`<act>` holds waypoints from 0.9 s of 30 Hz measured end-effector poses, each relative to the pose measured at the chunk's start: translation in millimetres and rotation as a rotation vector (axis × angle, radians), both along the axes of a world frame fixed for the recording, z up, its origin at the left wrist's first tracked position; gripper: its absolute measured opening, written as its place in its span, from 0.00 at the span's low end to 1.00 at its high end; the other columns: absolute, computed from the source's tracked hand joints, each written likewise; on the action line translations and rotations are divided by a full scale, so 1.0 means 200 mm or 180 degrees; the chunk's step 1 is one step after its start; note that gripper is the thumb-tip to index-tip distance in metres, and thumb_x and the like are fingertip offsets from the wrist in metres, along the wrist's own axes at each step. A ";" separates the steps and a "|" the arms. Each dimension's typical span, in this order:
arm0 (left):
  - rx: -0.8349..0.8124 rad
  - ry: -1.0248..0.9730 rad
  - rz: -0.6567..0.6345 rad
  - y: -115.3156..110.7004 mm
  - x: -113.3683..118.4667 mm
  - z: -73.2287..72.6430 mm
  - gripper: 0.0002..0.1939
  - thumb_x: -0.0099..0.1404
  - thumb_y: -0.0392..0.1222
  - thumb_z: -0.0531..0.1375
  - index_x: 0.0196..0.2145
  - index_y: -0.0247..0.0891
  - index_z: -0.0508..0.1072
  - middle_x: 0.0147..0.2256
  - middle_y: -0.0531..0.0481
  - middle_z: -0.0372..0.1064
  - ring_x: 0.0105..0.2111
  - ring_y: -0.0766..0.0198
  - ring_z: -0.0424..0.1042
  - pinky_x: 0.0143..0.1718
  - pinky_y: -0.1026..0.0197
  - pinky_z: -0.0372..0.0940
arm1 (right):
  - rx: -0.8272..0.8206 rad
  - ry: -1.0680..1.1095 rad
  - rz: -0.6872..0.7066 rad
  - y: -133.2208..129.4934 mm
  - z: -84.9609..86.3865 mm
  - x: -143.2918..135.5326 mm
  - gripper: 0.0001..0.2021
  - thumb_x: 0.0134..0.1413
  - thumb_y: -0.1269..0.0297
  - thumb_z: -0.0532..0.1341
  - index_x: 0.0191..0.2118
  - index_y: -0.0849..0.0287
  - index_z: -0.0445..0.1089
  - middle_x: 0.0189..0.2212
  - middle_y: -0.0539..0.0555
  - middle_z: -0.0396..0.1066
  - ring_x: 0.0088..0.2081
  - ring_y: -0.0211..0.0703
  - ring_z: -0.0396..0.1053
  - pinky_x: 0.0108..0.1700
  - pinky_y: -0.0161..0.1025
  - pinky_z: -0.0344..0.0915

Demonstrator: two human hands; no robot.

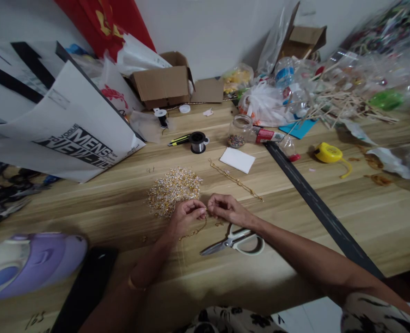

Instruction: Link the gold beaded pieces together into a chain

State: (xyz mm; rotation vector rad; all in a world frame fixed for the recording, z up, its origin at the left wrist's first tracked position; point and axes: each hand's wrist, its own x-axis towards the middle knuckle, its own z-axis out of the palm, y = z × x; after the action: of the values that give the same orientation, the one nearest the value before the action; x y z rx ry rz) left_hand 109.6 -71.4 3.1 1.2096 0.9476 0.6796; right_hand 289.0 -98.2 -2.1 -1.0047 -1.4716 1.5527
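Under both hands, a wood-grain table (288, 203) gives the fine work its bed, and resting the wrists lightly on it would probably steady the grip. At ten o'clock from the fingertips lies a heap of clear and gold beaded pieces (172, 187); it is just beside the left hand, so the knuckles do best held off it. Scissors (229, 241) rest at about four o'clock, blades pointing toward eight, close enough to the right wrist to deserve care. The left hand (191, 212) pinches thumb to forefinger, apparently on a chain end; the right hand (230, 210) is curled with its fingertips together, though what lies between them I cannot tell. A long gold chain (238, 183) lies stretched out at one to two o'clock, a handy pattern to compare. The short gold chain (197, 231) trails from the left fingertips toward seven o'clock; keeping it slack and untwisted should help, with the pinch close to the end link.
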 end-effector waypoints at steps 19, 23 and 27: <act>0.0062 0.0030 -0.0004 -0.01 0.00 0.00 0.10 0.48 0.43 0.65 0.25 0.32 0.72 0.20 0.52 0.69 0.22 0.69 0.67 0.26 0.66 0.63 | -0.0014 -0.0121 -0.0061 0.00 0.02 -0.01 0.17 0.52 0.51 0.59 0.30 0.63 0.63 0.20 0.46 0.57 0.21 0.30 0.52 0.22 0.29 0.49; 0.0064 0.0011 0.0028 -0.01 0.00 0.00 0.11 0.48 0.44 0.66 0.24 0.33 0.72 0.20 0.52 0.70 0.22 0.68 0.67 0.26 0.66 0.63 | -0.0028 -0.0125 -0.0088 0.00 0.02 -0.01 0.17 0.51 0.52 0.60 0.30 0.63 0.63 0.20 0.45 0.57 0.20 0.30 0.50 0.21 0.29 0.48; 0.0095 0.0026 -0.0009 -0.01 0.00 0.01 0.11 0.50 0.44 0.65 0.24 0.33 0.73 0.20 0.51 0.70 0.22 0.67 0.68 0.27 0.65 0.64 | 0.0014 -0.0128 -0.0090 0.00 0.01 -0.01 0.16 0.52 0.52 0.60 0.30 0.63 0.63 0.20 0.45 0.57 0.20 0.30 0.51 0.22 0.29 0.49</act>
State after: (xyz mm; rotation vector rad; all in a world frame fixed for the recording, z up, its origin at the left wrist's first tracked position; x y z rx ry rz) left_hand 109.4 -73.0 4.4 1.2406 0.9452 0.6891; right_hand 286.6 -98.6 -1.1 -1.0555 -1.4816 1.5166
